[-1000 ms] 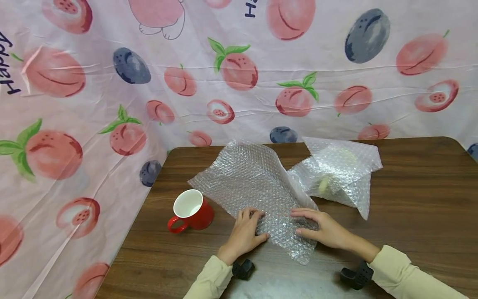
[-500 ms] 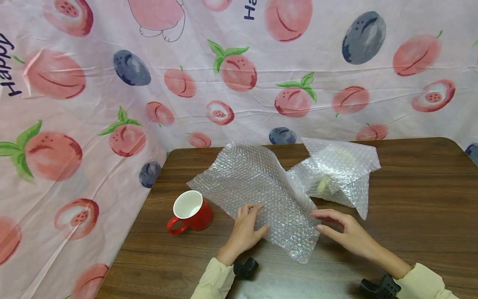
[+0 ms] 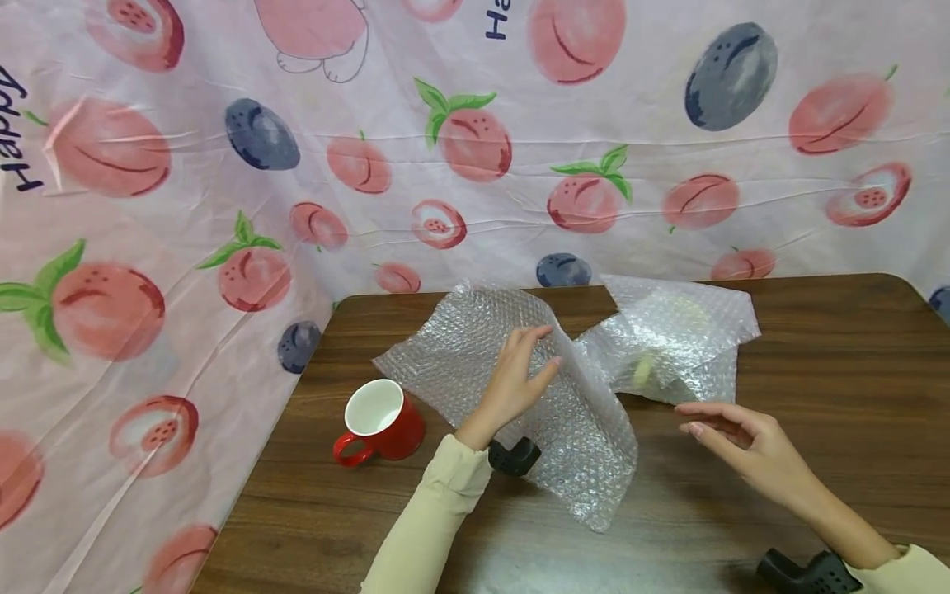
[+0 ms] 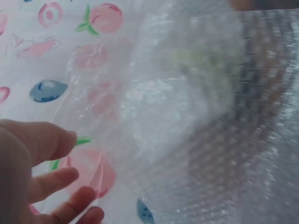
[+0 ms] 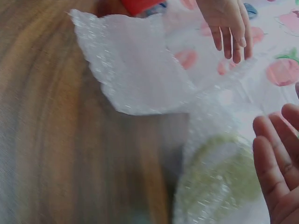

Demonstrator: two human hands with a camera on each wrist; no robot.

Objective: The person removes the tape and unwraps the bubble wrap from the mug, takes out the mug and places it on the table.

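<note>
A loose sheet of bubble wrap [image 3: 475, 355] lies across the middle of the wooden table, its right edge curled up. Over this sheet is my left hand [image 3: 514, 379], fingers extended and holding nothing. To its right sits a bundle of bubble wrap [image 3: 679, 338] with something pale yellow-green [image 5: 224, 172] inside, blurred by the plastic. My right hand [image 3: 757, 454] hovers in front of that bundle, fingers loosely bent and apart from it. In the left wrist view, the left fingers [image 4: 51, 140] spread beside the plastic.
A red mug [image 3: 393, 425] with a white inside stands upright left of the sheet, handle toward the left. Behind the brown table [image 3: 839, 371] hangs a fruit-print cloth [image 3: 475, 214], which also covers the left side.
My left hand has moved forward over the loose sheet, away from its near edge. My right hand has left the sheet and moved right. The mug stays put.
</note>
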